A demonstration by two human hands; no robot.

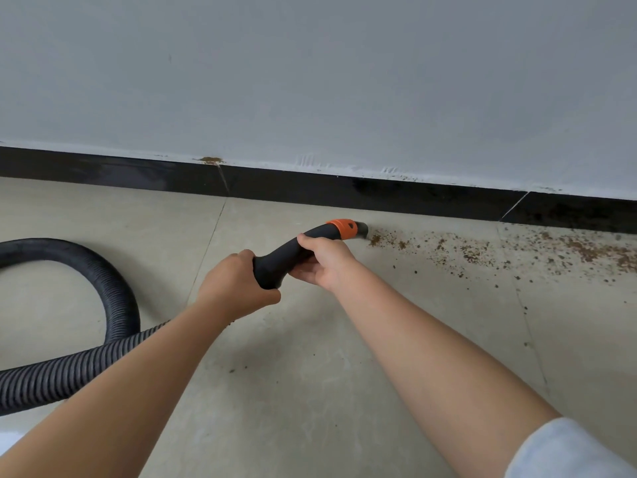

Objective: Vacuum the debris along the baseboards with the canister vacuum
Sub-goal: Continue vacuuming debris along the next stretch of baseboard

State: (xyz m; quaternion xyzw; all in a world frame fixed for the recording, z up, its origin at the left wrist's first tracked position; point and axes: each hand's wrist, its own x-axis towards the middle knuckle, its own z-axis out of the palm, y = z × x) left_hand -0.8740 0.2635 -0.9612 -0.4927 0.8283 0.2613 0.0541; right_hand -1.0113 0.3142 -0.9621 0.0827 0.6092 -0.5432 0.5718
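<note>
Left hand: the left hand (238, 284) wraps around the near, thick end of the black hose handle (289, 257), fingers curled under it and the back of the hand facing up.
Right hand: the right hand (324, 258) grips the same handle a little farther along, thumb on top and fingers cupped beneath.
Handle and nozzle: the handle curves away from the person toward the far right, passes an orange collar (343, 228), and ends in a short dark nozzle (362, 231) held low, at or just above the floor; contact cannot be told.
Hose: a black ribbed hose (86, 360) runs from the handle to the near left, with a loop lying on the floor at the left.
Debris: brown crumbs (482, 251) lie scattered on the beige tile floor (310, 374), starting just right of the nozzle and thickening toward the far right, close to the wall.
Baseboard: a black baseboard (310, 189) runs along the foot of a pale grey wall (310, 81), just beyond the nozzle. A small brown patch (211, 161) sits on its top edge, to the left.
Progress: the floor left of the nozzle looks mostly free of crumbs; the trail to the right is not yet picked up.
Doing it well: likely best to keep the nozzle mouth low and slide it slowly rightward along the baseboard, then sweep the stray specks lying nearer. Guiding with both hands should help steady the stiff hose.
</note>
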